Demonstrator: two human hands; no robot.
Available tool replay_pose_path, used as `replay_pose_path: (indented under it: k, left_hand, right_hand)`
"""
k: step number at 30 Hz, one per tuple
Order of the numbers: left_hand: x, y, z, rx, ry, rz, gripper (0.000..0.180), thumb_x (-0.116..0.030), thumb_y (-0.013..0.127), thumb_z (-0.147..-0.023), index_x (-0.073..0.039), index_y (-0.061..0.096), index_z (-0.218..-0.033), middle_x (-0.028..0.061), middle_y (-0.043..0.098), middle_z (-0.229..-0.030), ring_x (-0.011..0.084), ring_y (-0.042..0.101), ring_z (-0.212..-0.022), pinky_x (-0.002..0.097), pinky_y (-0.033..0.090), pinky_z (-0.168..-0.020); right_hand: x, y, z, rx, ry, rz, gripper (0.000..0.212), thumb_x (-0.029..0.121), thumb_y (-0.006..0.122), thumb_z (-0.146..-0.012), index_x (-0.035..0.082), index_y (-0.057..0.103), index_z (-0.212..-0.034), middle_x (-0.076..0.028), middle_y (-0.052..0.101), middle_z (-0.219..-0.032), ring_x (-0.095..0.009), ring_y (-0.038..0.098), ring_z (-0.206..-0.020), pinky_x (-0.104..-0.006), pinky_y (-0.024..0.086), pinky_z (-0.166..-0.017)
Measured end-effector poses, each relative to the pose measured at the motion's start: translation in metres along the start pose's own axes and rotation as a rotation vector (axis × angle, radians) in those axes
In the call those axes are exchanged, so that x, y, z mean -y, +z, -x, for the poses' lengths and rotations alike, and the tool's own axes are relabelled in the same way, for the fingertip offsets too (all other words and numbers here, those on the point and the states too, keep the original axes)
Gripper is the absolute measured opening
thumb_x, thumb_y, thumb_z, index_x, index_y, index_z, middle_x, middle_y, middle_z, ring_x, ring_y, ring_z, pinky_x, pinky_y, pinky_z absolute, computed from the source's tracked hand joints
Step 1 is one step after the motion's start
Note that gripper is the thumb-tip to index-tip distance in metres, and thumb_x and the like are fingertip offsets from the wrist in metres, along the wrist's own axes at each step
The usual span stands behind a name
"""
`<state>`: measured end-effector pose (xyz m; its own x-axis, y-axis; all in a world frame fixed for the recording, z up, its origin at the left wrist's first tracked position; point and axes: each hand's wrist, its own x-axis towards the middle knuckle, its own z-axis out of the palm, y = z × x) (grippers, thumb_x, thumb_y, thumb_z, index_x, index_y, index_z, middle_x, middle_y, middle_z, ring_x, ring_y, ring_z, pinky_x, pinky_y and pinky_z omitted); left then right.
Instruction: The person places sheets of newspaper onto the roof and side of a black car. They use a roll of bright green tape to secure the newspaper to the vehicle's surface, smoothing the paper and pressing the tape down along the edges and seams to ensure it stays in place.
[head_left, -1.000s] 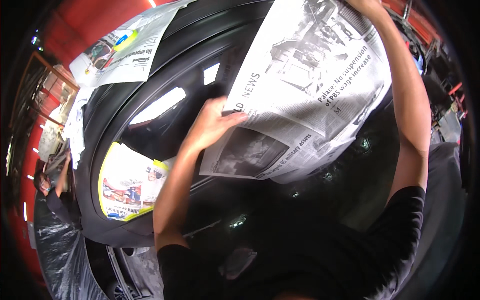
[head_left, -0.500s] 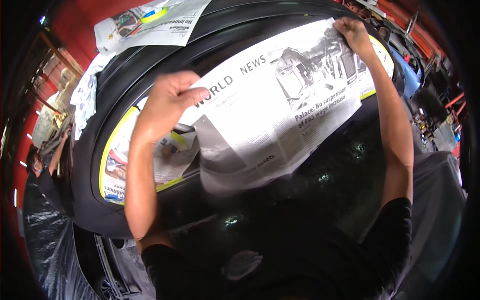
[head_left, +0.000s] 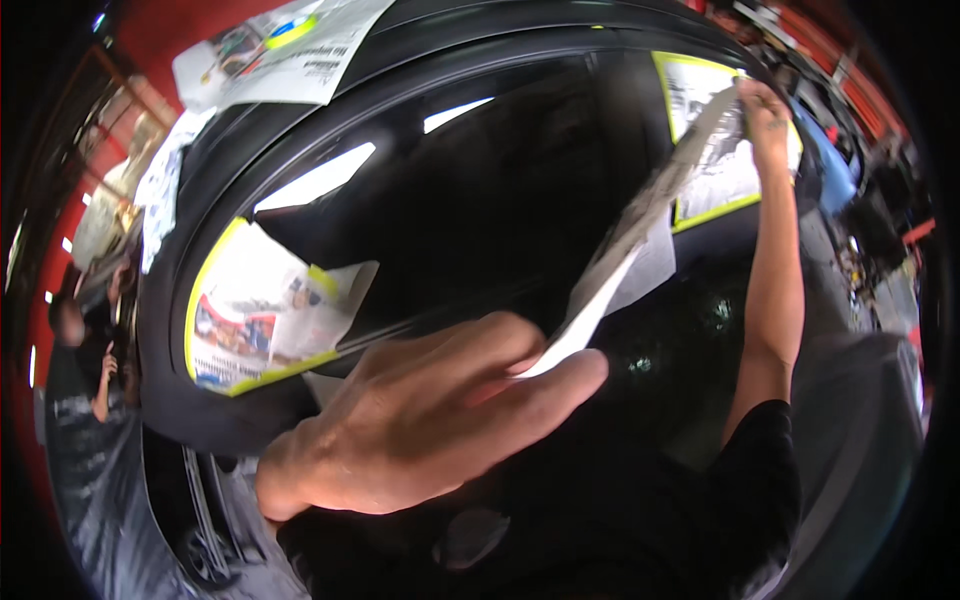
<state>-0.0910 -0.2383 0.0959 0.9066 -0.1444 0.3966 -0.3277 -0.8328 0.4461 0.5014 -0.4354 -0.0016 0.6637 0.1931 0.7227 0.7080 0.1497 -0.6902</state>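
A newspaper sheet (head_left: pixel 645 215) is stretched between my hands and seen nearly edge-on. My left hand (head_left: pixel 425 410), close to the camera, pinches its near end between thumb and fingers. At the far right, my right hand (head_left: pixel 766 118) grips the other end, near the taped window. Behind the sheet lies the dark side window (head_left: pixel 480 190) of a black car. Newspaper edged with yellow-green masking tape covers the left part (head_left: pixel 245 300) of the windows, its inner edge loose. Similar taped newspaper (head_left: pixel 715 190) covers the right part.
On the car roof rests more newspaper (head_left: pixel 310 70) with a roll of yellow-green tape (head_left: pixel 291 32) on it. A crumpled white cloth or paper (head_left: pixel 160 195) hangs at the left. Another person (head_left: pixel 92 345) stands at the far left. Plastic sheeting (head_left: pixel 100 480) drapes below.
My left hand has come down and toward me with its end of the newspaper, turning the sheet edge-on. My right hand has shifted slightly right and down. The dark window is now uncovered to view.
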Motion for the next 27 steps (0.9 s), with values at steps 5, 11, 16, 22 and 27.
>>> replay_pose_path:
  k: [5, 11, 16, 22, 27]
  left_hand:
    - [0.058, -0.005, -0.029, -0.203, -0.128, -0.189, 0.036, 0.012, 0.065, -0.081, 0.001, 0.069, -0.115, 0.0183, 0.069, -0.103, 0.0407, 0.072, -0.092, 0.0435, 0.056, -0.076]
    - [0.161, -0.026, 0.025, -0.264, -0.717, -0.364, 0.033, 0.003, 0.069, -0.092, -0.005, 0.066, -0.124, 0.0165, 0.073, -0.102, 0.0286, 0.072, -0.097, 0.0405, 0.055, -0.090]
    - [0.185, -0.045, 0.066, -0.213, -0.839, -0.522, 0.024, 0.000, 0.071, -0.092, -0.002, 0.073, -0.115, 0.0167, 0.074, -0.104, 0.0299, 0.073, -0.095, 0.0404, 0.057, -0.088]
    - [0.205, -0.048, 0.074, -0.196, -0.703, -1.076, 0.015, -0.007, 0.069, -0.094, -0.006, 0.078, -0.105, 0.0138, 0.074, -0.105, 0.0337, 0.072, -0.095, 0.0448, 0.055, -0.092]
    - [0.254, -0.004, 0.046, -0.546, -0.648, -1.290, 0.012, -0.006, 0.067, -0.086, -0.006, 0.070, -0.098, 0.0180, 0.071, -0.095, 0.0391, 0.072, -0.085, 0.0501, 0.058, -0.086]
  right_hand:
    - [0.013, 0.016, -0.014, 0.053, 0.005, 0.132, 0.024, 0.024, 0.074, -0.102, 0.002, 0.078, -0.110, 0.001, 0.074, -0.100, -0.008, 0.062, -0.095, -0.0247, 0.048, -0.091]
    - [-0.008, 0.117, 0.016, 0.265, -0.098, 0.215, 0.026, 0.024, 0.073, -0.104, 0.000, 0.076, -0.112, 0.001, 0.073, -0.094, -0.007, 0.060, -0.089, -0.0229, 0.048, -0.086]
    - [0.033, 0.171, 0.047, 0.283, -0.243, 0.234, 0.030, 0.025, 0.071, -0.103, -0.003, 0.073, -0.111, -0.022, 0.076, -0.094, -0.024, 0.072, -0.085, -0.0360, 0.055, -0.083]
    - [0.029, 0.166, 0.078, 0.371, -0.169, 0.338, 0.029, 0.025, 0.066, -0.105, -0.003, 0.071, -0.112, -0.023, 0.076, -0.094, -0.035, 0.075, -0.081, -0.0401, 0.057, -0.079]
    - [0.014, 0.139, 0.114, 0.454, -0.058, 0.462, 0.022, 0.019, 0.067, -0.103, -0.001, 0.071, -0.112, -0.023, 0.075, -0.088, -0.034, 0.073, -0.073, -0.0417, 0.055, -0.071]
